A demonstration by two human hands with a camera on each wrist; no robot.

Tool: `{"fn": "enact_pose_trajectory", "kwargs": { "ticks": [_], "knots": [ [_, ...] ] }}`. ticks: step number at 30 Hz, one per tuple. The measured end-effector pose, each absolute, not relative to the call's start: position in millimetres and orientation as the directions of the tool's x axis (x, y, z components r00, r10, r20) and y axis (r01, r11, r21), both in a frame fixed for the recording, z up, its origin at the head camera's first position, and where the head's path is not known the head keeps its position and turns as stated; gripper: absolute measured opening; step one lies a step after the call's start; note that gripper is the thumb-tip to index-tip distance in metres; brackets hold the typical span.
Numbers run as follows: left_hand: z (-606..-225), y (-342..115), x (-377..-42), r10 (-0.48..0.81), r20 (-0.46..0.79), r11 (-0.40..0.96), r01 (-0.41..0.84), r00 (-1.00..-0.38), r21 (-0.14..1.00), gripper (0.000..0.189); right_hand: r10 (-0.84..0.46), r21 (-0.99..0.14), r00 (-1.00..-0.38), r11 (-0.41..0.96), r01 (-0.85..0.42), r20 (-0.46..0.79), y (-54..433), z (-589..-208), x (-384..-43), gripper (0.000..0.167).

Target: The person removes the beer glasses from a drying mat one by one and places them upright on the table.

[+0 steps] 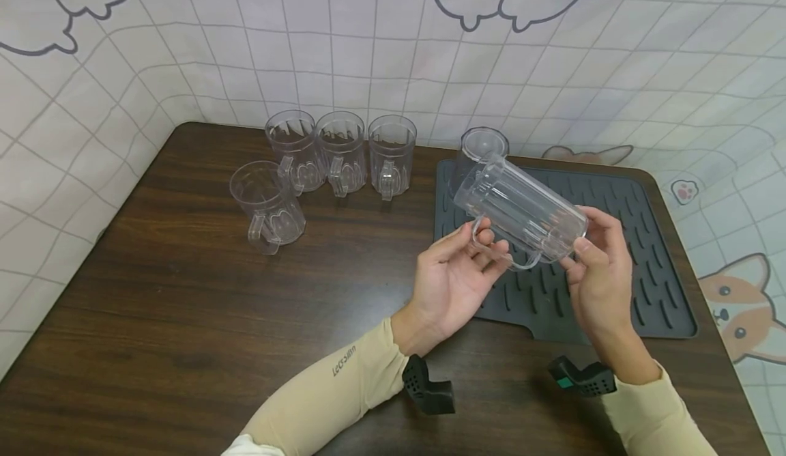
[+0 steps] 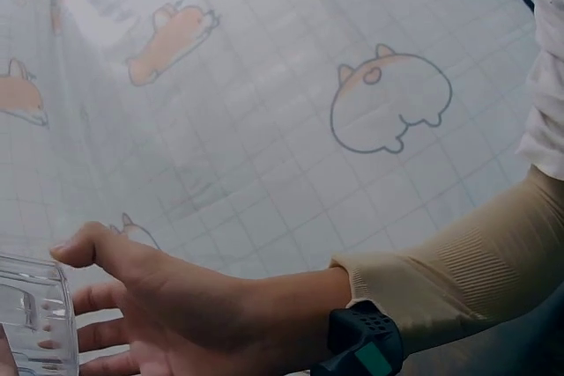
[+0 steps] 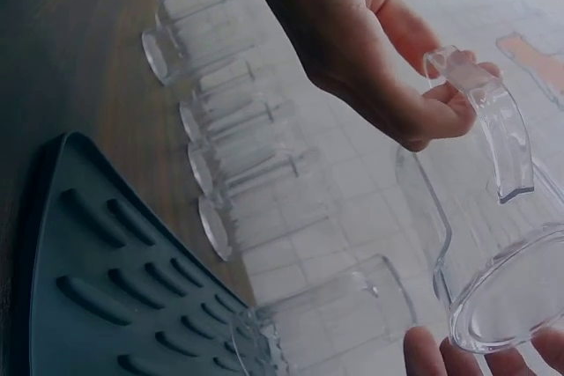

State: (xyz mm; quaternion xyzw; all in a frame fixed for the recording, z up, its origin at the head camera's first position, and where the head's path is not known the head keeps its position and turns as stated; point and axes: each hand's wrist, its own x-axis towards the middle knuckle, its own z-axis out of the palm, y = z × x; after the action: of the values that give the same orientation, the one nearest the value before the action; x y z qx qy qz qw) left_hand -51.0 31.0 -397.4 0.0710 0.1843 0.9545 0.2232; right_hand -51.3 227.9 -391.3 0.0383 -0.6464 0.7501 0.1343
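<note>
A clear plastic mug (image 1: 522, 207) is held tilted above the grey drying mat (image 1: 660, 265). My left hand (image 1: 451, 275) pinches its handle between thumb and fingers; the right wrist view shows this left hand (image 3: 379, 59) at the mug handle (image 3: 504, 143). At the mug's other end, my right hand (image 1: 602, 268) grips the round edge, thumb on the near side. Only fingertips of the right hand (image 3: 476, 363) show in the right wrist view. In the left wrist view, just part of the clear mug (image 2: 35, 319) appears beside my left hand (image 2: 167, 305).
Another clear mug (image 1: 463, 169) stands on the mat's back left, partly hidden by the held one. Several clear mugs stand on the left of the dark wooden table (image 1: 184, 306), among them a front one (image 1: 270, 203). A patterned sheet (image 1: 344, 39) hangs behind.
</note>
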Motion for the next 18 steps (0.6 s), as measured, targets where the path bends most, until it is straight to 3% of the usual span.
{"fn": "enact_pose_trajectory", "kwargs": {
  "ticks": [8,18],
  "knots": [
    [-396.2,29.5,-50.4,0.442,0.077,-0.843,-0.385,-0.893,0.375,0.029,0.102,-0.962,-0.973,-0.16,-0.22,0.205,242.7,-393.3,-49.3,0.056],
    [-392.7,24.3,-51.7,0.428,0.137,-0.842,-0.339,-0.893,0.42,0.028,0.131,-0.951,-0.957,-0.141,-0.276,0.258,269.8,-398.6,-46.9,0.046]
  ]
}}
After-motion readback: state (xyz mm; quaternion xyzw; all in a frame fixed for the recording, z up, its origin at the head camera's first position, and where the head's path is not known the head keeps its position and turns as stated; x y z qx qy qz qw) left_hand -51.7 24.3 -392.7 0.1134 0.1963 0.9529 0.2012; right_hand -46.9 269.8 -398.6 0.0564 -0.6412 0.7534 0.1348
